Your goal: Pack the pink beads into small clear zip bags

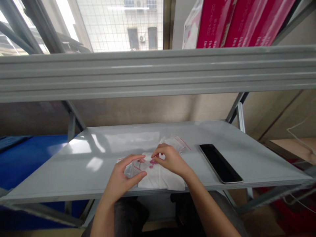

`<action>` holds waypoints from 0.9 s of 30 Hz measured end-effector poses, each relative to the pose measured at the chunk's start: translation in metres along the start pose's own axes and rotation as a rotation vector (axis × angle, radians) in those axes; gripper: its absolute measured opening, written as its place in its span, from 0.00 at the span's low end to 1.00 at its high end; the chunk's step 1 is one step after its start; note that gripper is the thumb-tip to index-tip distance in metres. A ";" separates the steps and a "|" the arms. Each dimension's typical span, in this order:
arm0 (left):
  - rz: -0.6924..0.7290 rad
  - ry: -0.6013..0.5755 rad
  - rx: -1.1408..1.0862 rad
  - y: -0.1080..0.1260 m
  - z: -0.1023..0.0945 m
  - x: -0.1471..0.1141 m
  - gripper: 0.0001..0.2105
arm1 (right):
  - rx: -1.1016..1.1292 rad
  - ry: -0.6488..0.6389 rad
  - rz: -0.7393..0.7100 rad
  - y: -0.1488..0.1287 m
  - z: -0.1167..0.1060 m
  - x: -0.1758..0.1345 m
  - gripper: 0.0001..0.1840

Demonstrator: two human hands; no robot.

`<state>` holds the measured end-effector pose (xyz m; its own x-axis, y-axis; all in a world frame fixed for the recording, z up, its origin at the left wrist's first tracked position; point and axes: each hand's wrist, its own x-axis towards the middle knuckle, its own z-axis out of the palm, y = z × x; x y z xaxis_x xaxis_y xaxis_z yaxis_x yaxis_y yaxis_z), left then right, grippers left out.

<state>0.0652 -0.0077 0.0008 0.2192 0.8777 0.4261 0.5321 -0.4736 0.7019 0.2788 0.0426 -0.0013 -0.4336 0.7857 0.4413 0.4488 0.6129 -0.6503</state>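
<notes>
Several small, glossy pink pieces (151, 162), too bunched to count exactly, lie on one white cloth (161, 179) near the table's (74, 177) near edge, between two bare hands. The right hand (170, 160) arches over them, thumb and forefinger drawn close together; whether they pinch a piece cannot be told. The left hand (123, 176) is open, thumb and fingers parted in a curve about a clear bag (129, 169). More clear, red-striped plastic (175, 143) lies on the far side; one black-screened device (219, 163) rests at right.
</notes>
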 end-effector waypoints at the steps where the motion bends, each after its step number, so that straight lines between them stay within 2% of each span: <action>1: -0.005 0.005 0.006 -0.001 0.000 0.000 0.16 | -0.017 -0.017 -0.002 0.001 0.002 0.000 0.07; 13: 0.002 -0.033 -0.030 -0.003 0.000 -0.001 0.18 | -0.202 -0.163 -0.063 0.014 0.025 0.000 0.06; 21: 0.103 -0.007 -0.156 -0.003 0.001 -0.005 0.20 | -0.261 -0.184 -0.057 0.020 0.025 -0.001 0.04; 27: 0.163 0.030 -0.139 -0.003 0.002 -0.002 0.21 | -0.302 -0.178 -0.021 0.020 0.031 -0.001 0.04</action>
<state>0.0649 -0.0081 -0.0031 0.2681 0.7869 0.5558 0.3735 -0.6167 0.6930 0.2633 0.0515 -0.0338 -0.5626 0.7618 0.3211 0.6377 0.6471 -0.4179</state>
